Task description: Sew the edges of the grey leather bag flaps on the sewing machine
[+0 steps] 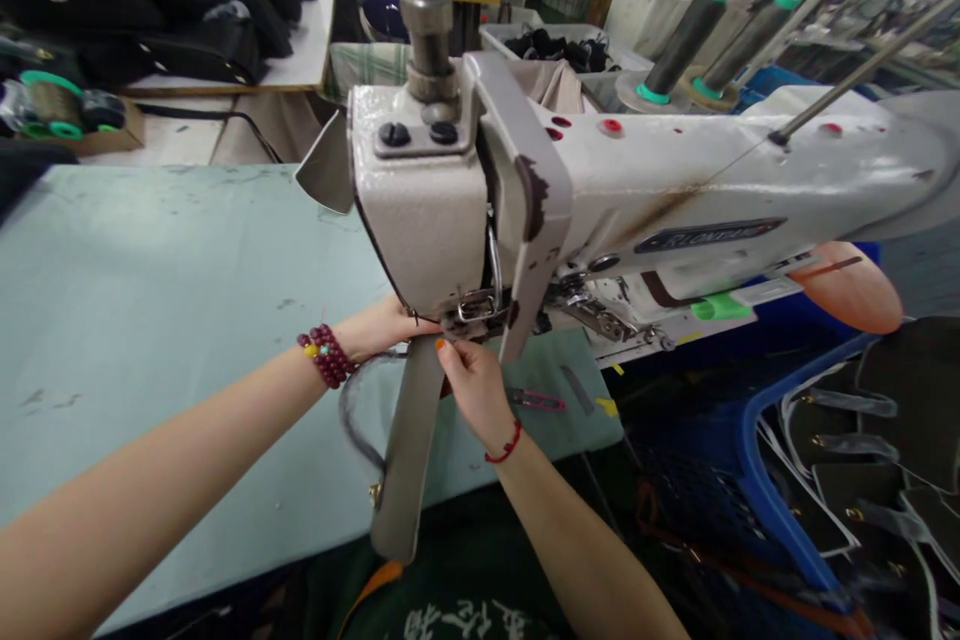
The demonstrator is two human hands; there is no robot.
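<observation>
A long grey bag panel (412,450) runs from under the head of a white sewing machine (424,210) down past the table's front edge. On its left side hangs a curved, plastic-wrapped handle (356,415) with a small gold-coloured fitting. My right hand (478,388) pinches the panel's right edge near its top, thumb uppermost. Across from it, my left hand (382,327) reaches to the panel's upper end just below the machine head. Its thumb points at the panel, while its other fingers are hidden. The machine head also hides the needle area.
Pink-handled thread snips (536,400) lie on the pale green tabletop (187,320), right of my right hand. A blue basket (757,460) of dark bag pieces stands at the right. Dark bags (202,40) sit on a table behind. Thread cones (686,45) rise behind the machine.
</observation>
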